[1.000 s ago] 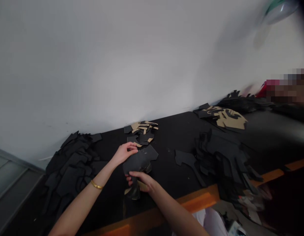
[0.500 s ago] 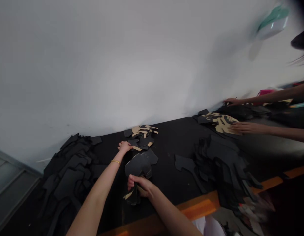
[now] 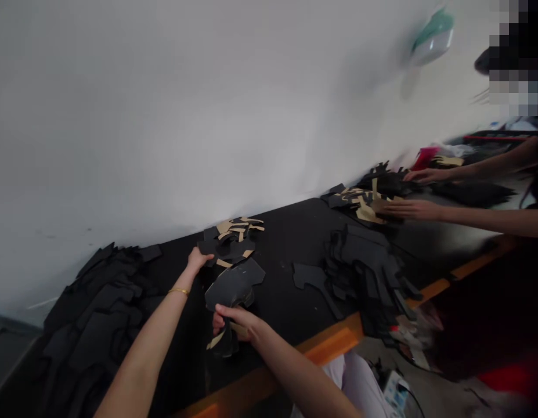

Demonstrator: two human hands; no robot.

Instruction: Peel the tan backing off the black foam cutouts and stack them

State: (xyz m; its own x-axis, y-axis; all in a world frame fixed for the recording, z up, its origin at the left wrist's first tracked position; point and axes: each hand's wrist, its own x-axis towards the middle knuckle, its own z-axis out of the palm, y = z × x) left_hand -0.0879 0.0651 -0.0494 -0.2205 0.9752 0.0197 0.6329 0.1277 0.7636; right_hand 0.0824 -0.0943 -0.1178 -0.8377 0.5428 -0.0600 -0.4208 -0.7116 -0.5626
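My right hand (image 3: 237, 325) is closed around the narrow lower part of black cut-out sheets (image 3: 236, 281), whose wide end points away from me. Tan edges show below my fingers. Farther off, my left hand (image 3: 199, 258), a gold bangle on its wrist, pinches the left edge of a black cut-out piece (image 3: 206, 247), thumb on top. This piece is at the near side of a small heap of black and tan scraps (image 3: 238, 226). The fingers of my left hand are partly hidden.
Black cut-outs lie heaped on the left (image 3: 105, 307) and in a stack (image 3: 360, 255) to the right, overhanging the orange table edge (image 3: 334, 342). One single cut-out (image 3: 312, 276) lies beside that stack. A co-worker's hands (image 3: 408, 209) handle tan and black pieces at far right.
The view has turned to the right, so things sit farther left. My left hand has drawn slightly left at the scrap heap. My right hand keeps its grip. The co-worker's hands have moved among the pieces.
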